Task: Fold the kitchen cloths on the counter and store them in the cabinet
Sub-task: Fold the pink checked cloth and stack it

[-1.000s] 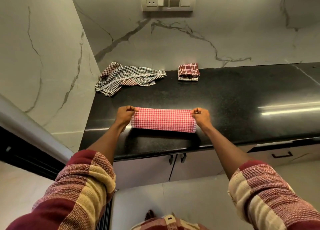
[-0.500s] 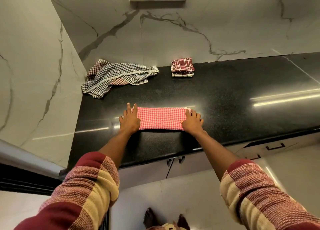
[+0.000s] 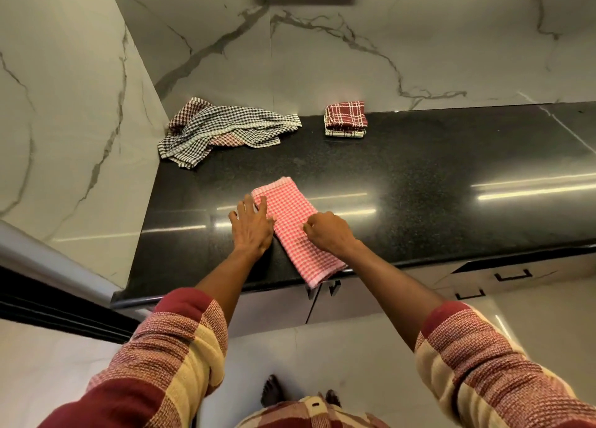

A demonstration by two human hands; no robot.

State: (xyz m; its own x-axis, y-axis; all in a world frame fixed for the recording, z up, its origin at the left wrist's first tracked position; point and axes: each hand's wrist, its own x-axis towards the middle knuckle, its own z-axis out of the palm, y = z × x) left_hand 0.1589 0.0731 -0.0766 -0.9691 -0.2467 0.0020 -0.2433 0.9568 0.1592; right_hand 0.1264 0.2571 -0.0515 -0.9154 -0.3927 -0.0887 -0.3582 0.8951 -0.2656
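Two hands: both at work on one pink checked cloth (image 3: 292, 230) on the black counter (image 3: 419, 185), seen from the head camera
Pink checked cloth: folded into a long strip; lying at a slant across the counter, one end pointing toward the wall, the other hanging just past the front edge above the cabinet doors (image 3: 322, 308)
Left hand (image 3: 251, 227): flat and spread, palm down; fingertips resting on the cloth's far left edge, the heel of the hand on bare counter beside it
Right hand (image 3: 330, 234): curled, knuckles up, pressing on the cloth's right side near its middle; whether the fingers pinch the fabric cannot be told from here
Unfolded cloths (image 3: 225, 130): a loose heap of black-and-white and maroon checks in the back left corner, against the marble wall (image 3: 354, 56); well apart from the hands
Folded stack (image 3: 345, 119): small, neat pile with a maroon windowpane cloth on top; at the back of the counter, touching or nearly touching the wall, right of the heap
Sleeves (image 3: 167, 347): red-and-cream checks, pushed up to the forearms
Cabinet: closed doors with dark handles under the counter edge
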